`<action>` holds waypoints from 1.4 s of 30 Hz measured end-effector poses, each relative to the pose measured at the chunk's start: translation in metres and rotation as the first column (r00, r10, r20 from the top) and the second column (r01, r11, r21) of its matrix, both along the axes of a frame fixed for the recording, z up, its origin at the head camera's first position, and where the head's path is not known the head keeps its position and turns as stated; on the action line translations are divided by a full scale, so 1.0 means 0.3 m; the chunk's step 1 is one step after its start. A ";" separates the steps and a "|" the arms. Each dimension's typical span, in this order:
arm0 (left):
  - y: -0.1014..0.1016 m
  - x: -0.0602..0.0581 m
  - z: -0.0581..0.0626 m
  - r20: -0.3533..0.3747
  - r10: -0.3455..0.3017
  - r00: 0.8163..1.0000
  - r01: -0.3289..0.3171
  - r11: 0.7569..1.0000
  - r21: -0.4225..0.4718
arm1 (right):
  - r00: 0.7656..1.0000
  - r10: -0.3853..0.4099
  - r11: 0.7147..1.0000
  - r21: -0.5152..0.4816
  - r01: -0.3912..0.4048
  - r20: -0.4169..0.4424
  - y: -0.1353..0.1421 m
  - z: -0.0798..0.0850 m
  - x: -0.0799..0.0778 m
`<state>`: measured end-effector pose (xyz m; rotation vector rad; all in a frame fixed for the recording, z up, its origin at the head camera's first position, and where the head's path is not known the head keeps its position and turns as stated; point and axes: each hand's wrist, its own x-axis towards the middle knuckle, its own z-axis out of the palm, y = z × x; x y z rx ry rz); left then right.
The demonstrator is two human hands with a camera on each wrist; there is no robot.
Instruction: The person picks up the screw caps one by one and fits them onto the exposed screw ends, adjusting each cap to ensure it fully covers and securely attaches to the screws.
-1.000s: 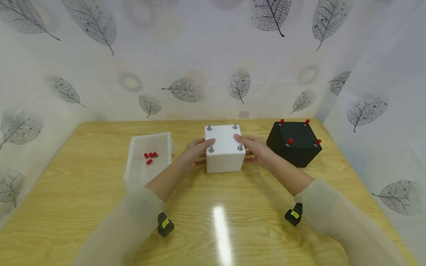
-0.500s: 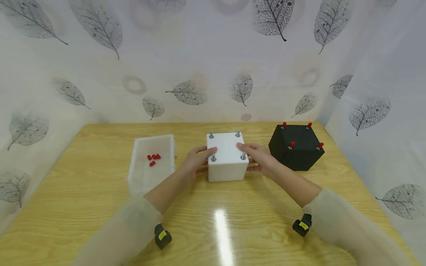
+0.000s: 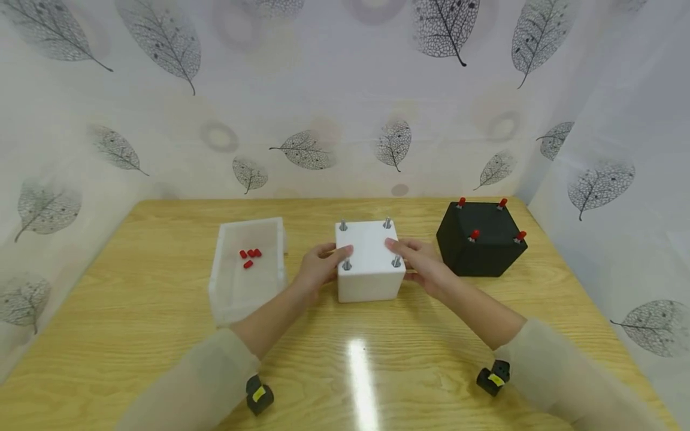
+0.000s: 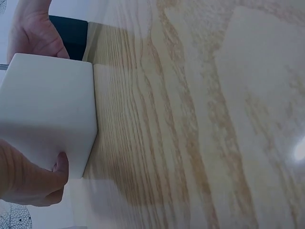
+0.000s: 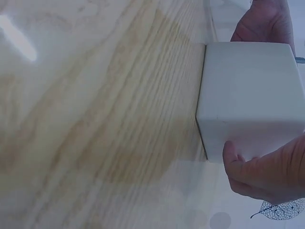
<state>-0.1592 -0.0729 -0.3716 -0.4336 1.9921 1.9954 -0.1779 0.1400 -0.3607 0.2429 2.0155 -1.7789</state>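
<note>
A white block (image 3: 371,286) with a metal bolt (image 3: 347,264) upright near each top corner stands in the middle of the wooden table. My left hand (image 3: 319,267) grips its left side, thumb on the top face and fingers down the side. From the right, my right hand (image 3: 423,263) holds it the same way, thumb on top near the right edge. Both wrist views show curled fingertips against the sides of the white block (image 4: 50,102), whose base is right at the tabletop (image 5: 143,119).
To the left is a white tray (image 3: 215,287) with several small red caps (image 3: 250,254) in it. A black block (image 3: 480,239) with red-capped bolts stands at the right. Leaf-patterned cloth (image 3: 345,78) hangs behind the table.
The white block has come nearer to me between both hands, first by a larger step and then slightly. The tray and black block have stayed in place.
</note>
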 end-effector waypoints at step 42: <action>0.000 0.174 -0.031 -0.071 0.024 0.997 -0.023 1.000 0.019 | 0.997 -0.049 0.999 0.016 0.050 -0.051 -0.015 -0.011 0.188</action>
